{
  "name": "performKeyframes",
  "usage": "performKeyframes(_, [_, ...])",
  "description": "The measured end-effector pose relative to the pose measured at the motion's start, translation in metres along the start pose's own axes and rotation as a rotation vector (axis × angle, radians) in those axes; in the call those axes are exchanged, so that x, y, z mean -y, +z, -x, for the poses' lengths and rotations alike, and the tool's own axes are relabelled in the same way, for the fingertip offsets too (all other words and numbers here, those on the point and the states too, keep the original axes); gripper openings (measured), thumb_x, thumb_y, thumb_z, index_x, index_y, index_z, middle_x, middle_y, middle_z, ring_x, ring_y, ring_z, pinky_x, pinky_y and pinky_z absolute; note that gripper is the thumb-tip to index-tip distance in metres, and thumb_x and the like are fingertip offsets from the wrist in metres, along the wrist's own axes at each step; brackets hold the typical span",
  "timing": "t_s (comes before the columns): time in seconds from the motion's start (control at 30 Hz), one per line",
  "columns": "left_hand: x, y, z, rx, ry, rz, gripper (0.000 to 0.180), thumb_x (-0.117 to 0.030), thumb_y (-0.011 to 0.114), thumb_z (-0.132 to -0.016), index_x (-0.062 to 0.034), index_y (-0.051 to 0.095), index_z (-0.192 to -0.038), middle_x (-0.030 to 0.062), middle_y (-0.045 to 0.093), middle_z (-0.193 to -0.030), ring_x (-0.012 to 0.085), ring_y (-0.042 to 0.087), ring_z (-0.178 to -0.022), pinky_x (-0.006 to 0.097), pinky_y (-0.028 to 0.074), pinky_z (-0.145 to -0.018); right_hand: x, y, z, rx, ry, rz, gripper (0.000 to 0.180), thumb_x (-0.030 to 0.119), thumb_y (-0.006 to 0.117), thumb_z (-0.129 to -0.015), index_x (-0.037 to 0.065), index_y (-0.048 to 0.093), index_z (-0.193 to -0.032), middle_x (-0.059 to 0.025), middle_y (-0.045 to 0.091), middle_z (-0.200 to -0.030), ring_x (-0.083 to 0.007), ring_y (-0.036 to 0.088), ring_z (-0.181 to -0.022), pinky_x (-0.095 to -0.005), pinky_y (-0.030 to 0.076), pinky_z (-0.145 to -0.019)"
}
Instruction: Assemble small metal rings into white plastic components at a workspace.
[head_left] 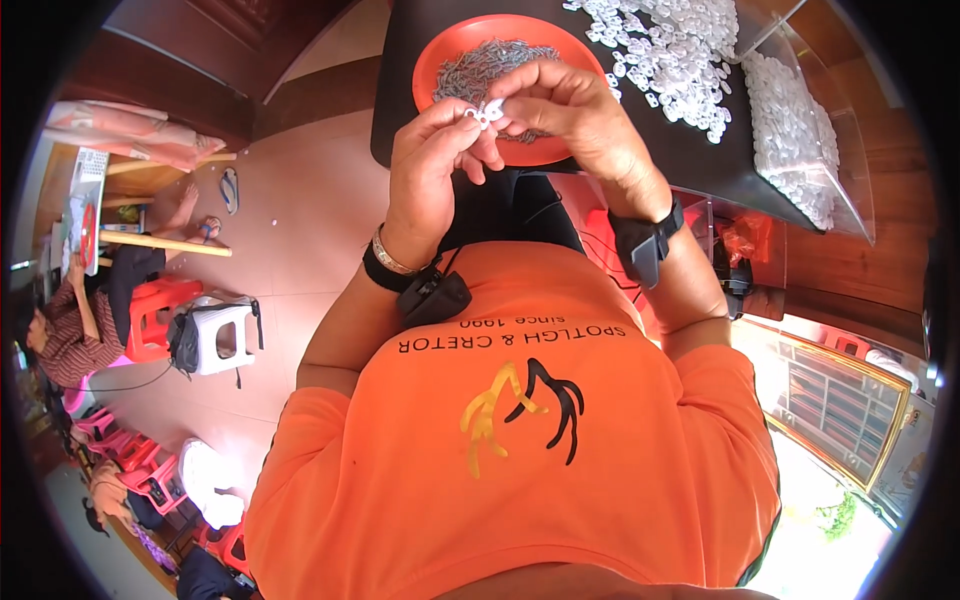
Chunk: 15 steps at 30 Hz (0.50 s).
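Note:
Over a round red-orange basin [427, 72], my two hands meet at a small white plastic piece [486, 113] with rounded ends. My left hand [432, 150] pinches one side of it between thumb and forefinger. From the other side, my right hand [575, 112] grips it with thumb and fingers, which hide part of it. Whether it is one piece or two joined, I cannot tell. Many grey nail-like or screw-like pins [490, 66] lie heaped in the basin below my fingers.
The black table [733, 168] bears a spread heap of small white plastic pieces [690, 60]. Right of it, a clear box [795, 135] holds many more. A white stool [222, 338] with a bag, red stools [155, 318] and a seated person [82, 335] are at left.

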<state>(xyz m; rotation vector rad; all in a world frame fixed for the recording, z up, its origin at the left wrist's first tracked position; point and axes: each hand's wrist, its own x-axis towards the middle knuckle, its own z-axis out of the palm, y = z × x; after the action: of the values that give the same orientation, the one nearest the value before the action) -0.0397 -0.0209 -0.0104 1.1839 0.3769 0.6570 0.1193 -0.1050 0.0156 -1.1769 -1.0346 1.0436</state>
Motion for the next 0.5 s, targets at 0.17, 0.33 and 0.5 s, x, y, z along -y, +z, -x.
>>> performKeyframes(0.17, [0.005,0.004,-0.001,0.039,0.075,0.069,0.021,-0.017,0.048,-0.09,0.0007,0.057,-0.085,0.0077,0.061,-0.076,0.0151,0.061,-0.067,0.023,0.043,-0.055,-0.01,0.015,0.02,-0.139,-0.09,-0.048,0.014,0.001,0.061,-0.087,-0.001,0.064,-0.101,-0.0045,0.067,-0.088,-0.0101,0.062,-0.081,-0.0241,0.051,-0.075])
performKeyframes(0.33, [0.0,0.011,-0.003,0.052,0.09,0.011,0.02,-0.017,0.048,-0.09,0.0007,0.056,-0.084,0.0076,0.06,-0.074,0.0145,0.06,-0.065,0.022,0.042,-0.054,-0.012,0.011,0.027,-0.213,-0.159,0.096,0.011,0.002,0.063,-0.086,-0.001,0.066,-0.096,-0.0047,0.067,-0.087,-0.0111,0.063,-0.082,-0.0246,0.052,-0.075])
performKeyframes(0.5, [-0.004,0.017,-0.001,0.026,0.036,-0.09,0.023,-0.019,0.05,-0.09,0.0002,0.057,-0.079,0.0027,0.053,-0.062,0.0096,0.049,-0.054,0.021,0.035,-0.049,-0.016,-0.007,0.024,-0.232,-0.138,-0.064,0.012,0.005,0.064,-0.086,0.0,0.067,-0.097,-0.0034,0.066,-0.086,-0.0087,0.06,-0.076,-0.022,0.05,-0.071])
